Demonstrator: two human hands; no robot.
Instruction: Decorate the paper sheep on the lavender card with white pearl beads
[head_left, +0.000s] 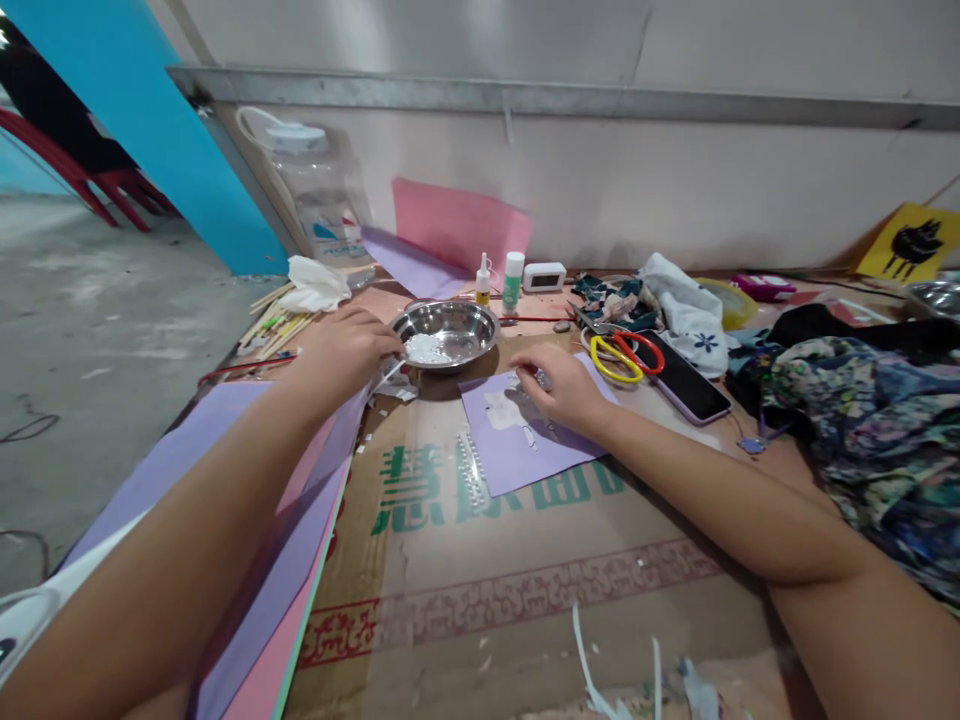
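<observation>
My left hand (346, 350) rests beside a steel bowl (465, 322) of white scraps, fingers curled round a thin white stick that points toward the bowl. My right hand (559, 385) lies on a small purple paper sheet (517, 445), fingertips pinched on something tiny that I cannot make out. A white cut-out shape is stuck on that sheet next to my fingers. A strip of small beads (471, 470) lies at the sheet's left edge. Everything sits on flattened cardboard (480, 590) with green print.
Yellow and red scissors (626, 357) and a phone (686, 385) lie right of my hand. Glue bottles (513, 279), a small clock (544, 276), a plastic jug (315, 190) and pink paper stand at the back. Patterned cloth (862, 420) piles up on the right; coloured sheets (292, 560) on the left.
</observation>
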